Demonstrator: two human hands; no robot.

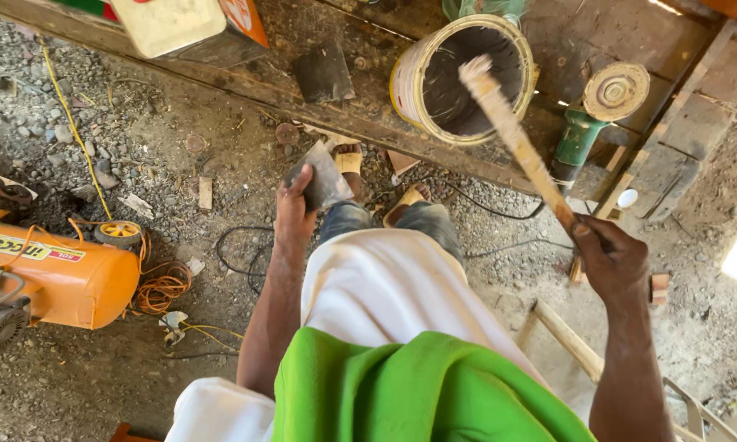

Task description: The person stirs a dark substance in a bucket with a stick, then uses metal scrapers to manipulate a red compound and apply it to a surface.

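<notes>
head view: the left hand (295,214) has its grip pinched on a flat grey scraper blade (326,178), held low above the gravel floor (82,360), just short of the worktop (336,123) edge. the right hand (610,260) has its grip closed around a long wooden stick (512,135) coated in pale paste, whose far tip hangs over the mouth of an open bucket (409,86) tilted on the wooden worktop. right of the bucket lies a green angle grinder (597,110) with its disc up. an orange air compressor (66,274) sits at the left on the gravel, with a coiled orange cord (162,286) beside it.
</notes>
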